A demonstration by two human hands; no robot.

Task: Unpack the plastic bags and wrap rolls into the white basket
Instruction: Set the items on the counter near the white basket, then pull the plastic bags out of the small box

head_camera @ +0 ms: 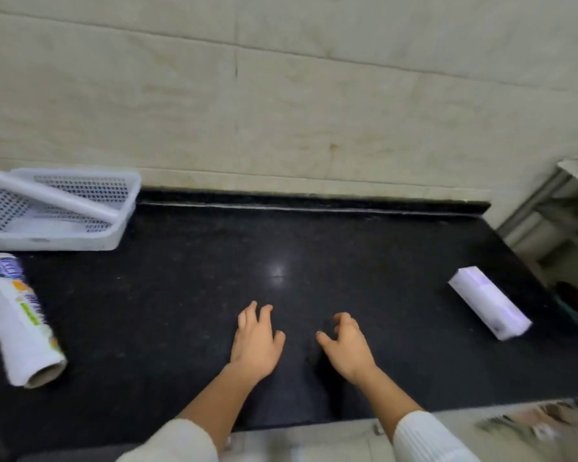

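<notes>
The white perforated basket (80, 235) stands at the far left of the black counter, with a long thin white roll (47, 195) lying slantwise across it. A thick printed wrap roll (20, 318) lies on the counter in front of the basket. A white roll of bags (489, 301) lies at the right side. My left hand (256, 338) and my right hand (346, 345) hover side by side over the counter's middle near its front edge, fingers spread and a little curled, holding nothing.
The black counter (281, 255) ends at a tiled wall (281, 95) behind and drops off at the right, where a metal rack (548, 208) stands. Its front edge runs just under my forearms.
</notes>
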